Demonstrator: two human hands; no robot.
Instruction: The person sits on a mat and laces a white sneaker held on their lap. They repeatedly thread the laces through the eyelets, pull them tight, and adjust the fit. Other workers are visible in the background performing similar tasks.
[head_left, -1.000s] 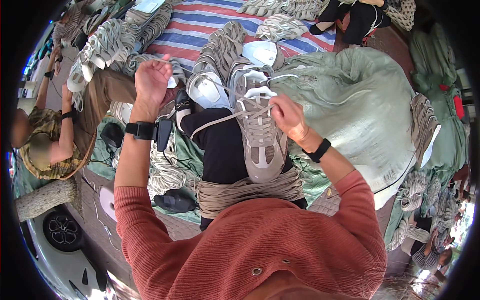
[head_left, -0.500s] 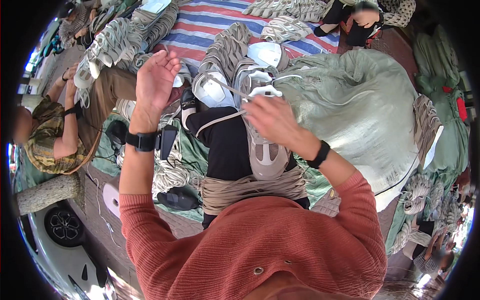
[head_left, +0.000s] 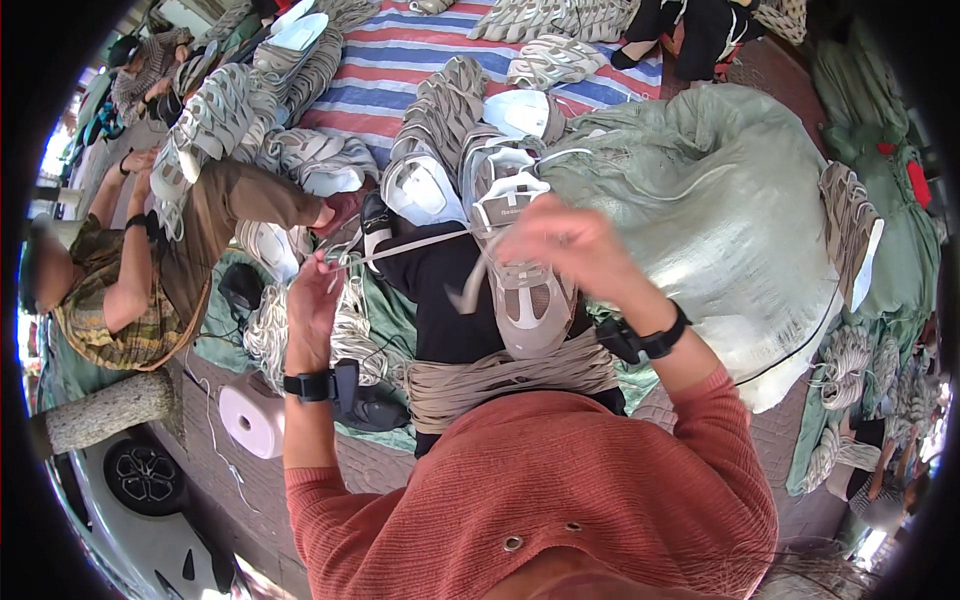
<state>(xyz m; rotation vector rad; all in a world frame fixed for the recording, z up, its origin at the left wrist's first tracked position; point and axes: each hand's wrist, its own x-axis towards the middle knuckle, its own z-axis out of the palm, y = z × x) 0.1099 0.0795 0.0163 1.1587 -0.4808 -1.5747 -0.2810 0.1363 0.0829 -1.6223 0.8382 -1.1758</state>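
Note:
A grey-beige sneaker (head_left: 535,315) lies on my black-trousered lap, toe toward me, its white tongue (head_left: 510,205) showing at the far end. My left hand (head_left: 315,290) is raised left of the shoe, fingers pinched on a flat, pale shoelace (head_left: 405,243) that runs taut to the shoe's left side. Over the shoe's upper is my right hand (head_left: 570,245), blurred by motion, its fingers curled together. A smeared strip of lace hangs by its fingertips, which seem closed on it. A thick bundle of beige laces (head_left: 510,385) lies across my lap.
Rows of nested sneakers (head_left: 440,110) stand ahead, near a striped sheet (head_left: 375,75). A big pale-green sack (head_left: 700,230) bulges at right. At left sit a person in a camouflage top (head_left: 115,300), a pink roll (head_left: 250,420), lace hanks (head_left: 350,330) and a parked car (head_left: 140,520).
My left hand has come down and nearer me, from open fingers to a pinch on the lace. My right hand has shifted slightly right; the lace now stretches leftward from the shoe.

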